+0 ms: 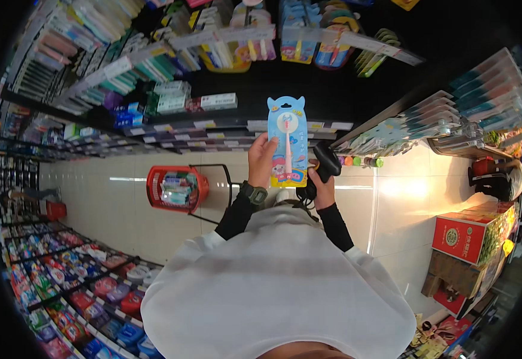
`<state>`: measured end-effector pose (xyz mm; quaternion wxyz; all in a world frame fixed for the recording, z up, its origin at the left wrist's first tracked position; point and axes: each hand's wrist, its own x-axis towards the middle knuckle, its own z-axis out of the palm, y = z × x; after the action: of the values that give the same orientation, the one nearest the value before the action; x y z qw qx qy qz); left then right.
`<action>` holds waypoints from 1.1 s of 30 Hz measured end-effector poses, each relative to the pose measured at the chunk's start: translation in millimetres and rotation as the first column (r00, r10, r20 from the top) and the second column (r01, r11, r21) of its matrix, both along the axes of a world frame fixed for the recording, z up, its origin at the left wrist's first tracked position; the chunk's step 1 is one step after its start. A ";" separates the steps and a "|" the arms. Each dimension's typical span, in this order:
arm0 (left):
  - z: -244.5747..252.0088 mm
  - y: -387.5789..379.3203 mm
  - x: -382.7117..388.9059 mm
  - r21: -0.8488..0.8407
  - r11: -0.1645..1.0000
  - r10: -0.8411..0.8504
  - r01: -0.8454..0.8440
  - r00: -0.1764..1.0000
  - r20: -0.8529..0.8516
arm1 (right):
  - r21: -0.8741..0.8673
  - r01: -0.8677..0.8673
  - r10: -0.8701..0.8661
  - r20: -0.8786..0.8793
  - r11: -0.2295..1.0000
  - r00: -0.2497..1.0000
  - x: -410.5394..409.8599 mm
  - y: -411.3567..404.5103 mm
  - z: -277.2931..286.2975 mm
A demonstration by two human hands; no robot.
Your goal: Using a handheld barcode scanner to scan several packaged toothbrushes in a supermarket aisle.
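My left hand [261,160] grips the left edge of a blue and yellow carded toothbrush pack [297,134], held upright with its front facing me. Through its window a pink toothbrush shows. Beside the pack's lower right corner, my right hand [324,186] holds a black handheld scanner [327,159], with a dark cord hanging near it. Similar carded packs [297,45] hang from the shelf rail ahead. On the floor to the left stands a red shopping basket [202,190] with several boxed and packaged goods inside.
Boxed toothpaste [218,101] lies on the dark shelf ahead. Hanging packs [431,116] project at the right. Red cartons [456,238] are stacked at the lower right. Shelves of bottles and tubs [104,287] line the lower left. Another person [515,179] is at the far right.
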<state>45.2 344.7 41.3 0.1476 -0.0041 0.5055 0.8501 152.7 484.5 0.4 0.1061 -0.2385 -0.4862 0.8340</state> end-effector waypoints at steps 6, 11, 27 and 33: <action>2.4 -7.6 10.4 -0.075 0.996 0.042 -0.045 0.998 -0.041 | 0.039 -0.141 0.144 -0.067 0.989 0.987 0.9 -9.2 3.5; -4.2 -11.0 13.2 -0.060 0.996 0.064 -0.066 0.998 -0.029 | 0.066 -0.140 0.142 -0.027 0.988 0.989 1.5 -10.1 4.8; -22.5 -8.7 41.8 -0.100 0.981 -0.162 0.164 0.986 0.023 | 0.046 -0.040 0.040 0.003 0.998 0.999 11.3 9.1 -1.0; -28.1 -9.7 46.2 -0.113 0.980 -0.164 0.166 0.986 0.032 | 0.097 -0.047 0.047 0.009 0.994 0.999 12.8 9.6 -7.4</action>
<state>91.4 335.0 13.2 0.2226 0.0199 0.5507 0.8042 165.4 494.1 -7.1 0.0963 -0.2244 -0.5321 0.8107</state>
